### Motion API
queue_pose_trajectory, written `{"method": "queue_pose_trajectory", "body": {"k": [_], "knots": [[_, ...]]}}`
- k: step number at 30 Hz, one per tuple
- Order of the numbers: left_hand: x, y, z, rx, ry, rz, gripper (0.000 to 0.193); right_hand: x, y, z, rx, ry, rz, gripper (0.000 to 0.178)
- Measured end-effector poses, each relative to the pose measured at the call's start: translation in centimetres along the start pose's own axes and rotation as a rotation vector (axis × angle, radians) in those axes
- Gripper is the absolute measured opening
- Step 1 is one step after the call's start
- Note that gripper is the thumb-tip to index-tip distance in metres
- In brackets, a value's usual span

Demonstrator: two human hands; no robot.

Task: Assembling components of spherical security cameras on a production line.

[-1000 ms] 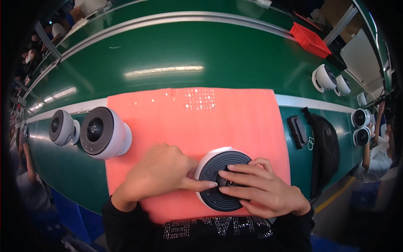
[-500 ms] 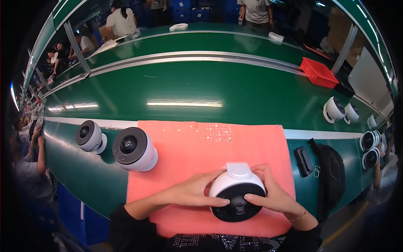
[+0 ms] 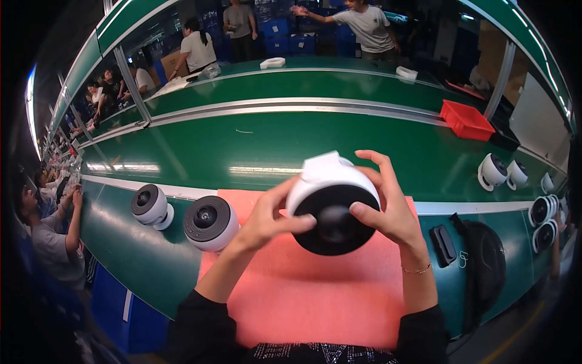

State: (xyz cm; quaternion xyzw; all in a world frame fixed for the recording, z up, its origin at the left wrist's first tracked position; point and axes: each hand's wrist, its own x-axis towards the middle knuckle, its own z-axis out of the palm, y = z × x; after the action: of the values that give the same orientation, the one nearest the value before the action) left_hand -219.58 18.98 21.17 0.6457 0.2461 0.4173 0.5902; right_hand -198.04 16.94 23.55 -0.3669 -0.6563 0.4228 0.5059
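Between both hands I hold up a white, round security camera [image 3: 330, 224] with a black front face and a white mounting base at its top. It is raised above the pink foam mat [image 3: 315, 291], and its lens is blurred by motion. My left hand [image 3: 273, 213] grips its left side, thumb on the black face. On the other side, my right hand [image 3: 388, 209] presses its thumb to the face while a finger stretches away from the shell. Left of the hands, a similar white camera [image 3: 211, 223] stands at the mat's edge, with another camera [image 3: 151, 206] beyond it.
Beyond the mat runs a green conveyor belt [image 3: 200, 142]. On the right lie a black case [image 3: 442, 246] and a black bag [image 3: 486, 261]. Several more cameras [image 3: 492, 171] stand at the far right, near a red tray [image 3: 467, 120]. Co-workers [image 3: 54, 233] are at the left and across the line.
Both hands have lifted the camera up and away from me, off its low place over the mat. The view has tilted upward, and a person across the line has stretched out an arm.
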Motion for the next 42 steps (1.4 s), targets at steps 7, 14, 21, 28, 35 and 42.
{"method": "queue_pose_trajectory", "body": {"k": [7, 14, 21, 28, 35, 42], "knots": [[5.2, -3.5, 1.9, -0.763, 0.351, 0.046, 0.068, 1.2, 3.6, 2.8, -0.453, 0.284, -0.449, 0.095], [9.4, -7.9, 3.6, -0.695, 0.528, 0.176, 0.081, 2.1, 5.9, 1.5, -0.534, 0.328, -0.476, 0.093], [9.2, -7.9, 2.7, -0.611, 0.423, -0.058, 0.073, 3.5, 9.2, -0.6, 0.031, 0.321, -0.145, 0.090], [-1.2, -4.2, 1.2, 0.621, 0.353, 0.300, 0.089, 4.2, 14.3, -6.3, 0.681, 0.581, 0.453, 0.061], [-11.6, -6.5, -6.1, 1.247, 1.044, 0.448, 0.103, 4.0, 14.8, -7.7, 0.964, 0.675, 0.367, 0.073], [-11.1, -10.2, -9.6, 0.835, 0.903, 0.271, 0.103, 3.6, 13.4, -3.0, 0.731, 0.575, 0.469, 0.071]]}}
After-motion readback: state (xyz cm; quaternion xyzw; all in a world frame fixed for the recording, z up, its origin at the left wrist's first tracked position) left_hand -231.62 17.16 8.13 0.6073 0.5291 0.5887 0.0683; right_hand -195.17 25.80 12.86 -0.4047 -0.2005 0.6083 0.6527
